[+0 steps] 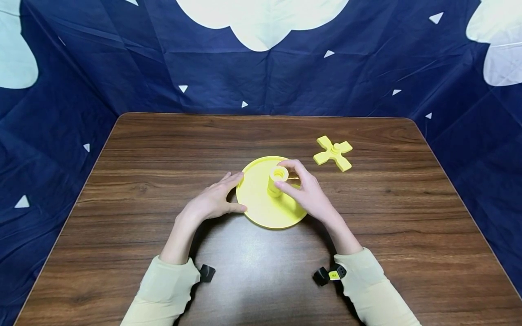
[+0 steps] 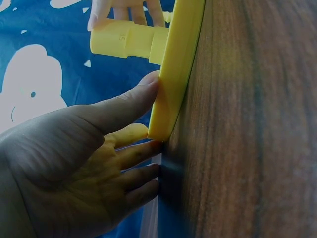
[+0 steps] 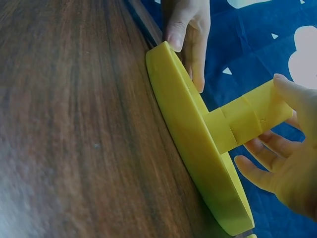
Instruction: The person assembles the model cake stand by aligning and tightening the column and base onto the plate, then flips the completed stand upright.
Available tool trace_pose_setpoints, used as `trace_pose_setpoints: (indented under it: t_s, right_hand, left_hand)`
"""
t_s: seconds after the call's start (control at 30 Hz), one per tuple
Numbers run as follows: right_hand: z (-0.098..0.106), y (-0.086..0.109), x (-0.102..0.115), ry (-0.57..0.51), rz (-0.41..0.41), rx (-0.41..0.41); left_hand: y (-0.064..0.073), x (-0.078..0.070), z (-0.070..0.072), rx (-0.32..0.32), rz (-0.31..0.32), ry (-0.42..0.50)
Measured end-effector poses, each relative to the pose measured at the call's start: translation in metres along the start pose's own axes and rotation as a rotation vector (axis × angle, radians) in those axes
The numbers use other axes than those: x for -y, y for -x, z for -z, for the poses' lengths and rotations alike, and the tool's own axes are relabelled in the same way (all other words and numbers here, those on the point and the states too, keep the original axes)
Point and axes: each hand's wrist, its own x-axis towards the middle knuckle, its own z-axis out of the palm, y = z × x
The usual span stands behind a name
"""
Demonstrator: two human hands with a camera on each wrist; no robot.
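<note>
A round yellow plate (image 1: 257,199) with a raised rim lies on the table. From its middle rises an upright yellow hollow cylinder (image 1: 274,184), stepped along its length in the wrist views. My right hand (image 1: 307,192) pinches the cylinder's upper end between thumb and fingers. At the plate's left side, my left hand (image 1: 212,199) rests against the rim, thumb at the near side and the other fingers spread and nearly straight. The left wrist view shows that thumb (image 2: 131,99) touching the plate's edge.
A yellow cross-shaped piece (image 1: 333,153) with a round knob at its centre lies on the wooden table (image 1: 142,226), behind and right of the plate. Dark blue cloth (image 1: 155,81) with white shapes hangs around the table's back and sides.
</note>
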Motion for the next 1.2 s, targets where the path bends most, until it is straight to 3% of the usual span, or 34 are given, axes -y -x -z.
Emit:
trace_pose_setpoints:
  t_s: [0.13,0.43,0.73,0.93,1.2]
  right_hand:
    - [-0.001,0.000,0.000,0.004,-0.016,0.000]
    - [0.002,0.000,-0.001,-0.034,-0.049,0.104]
    - [0.000,-0.002,-0.004,-0.069,-0.036,0.056]
    - [-0.002,-0.002,-0.005,-0.047,-0.050,0.015]
    - [-0.002,-0.006,-0.030,-0.033,-0.008,0.064]
  left_hand:
    - [0.000,0.000,0.000,0.000,0.005,0.001]
    - [0.001,0.000,-0.001,-0.026,-0.037,-0.014]
    - [-0.001,0.000,0.000,0.001,0.013,-0.005]
    - [-0.001,0.000,0.000,-0.001,0.006,-0.006]
    - [0.000,0.000,-0.001,-0.009,-0.008,-0.003]
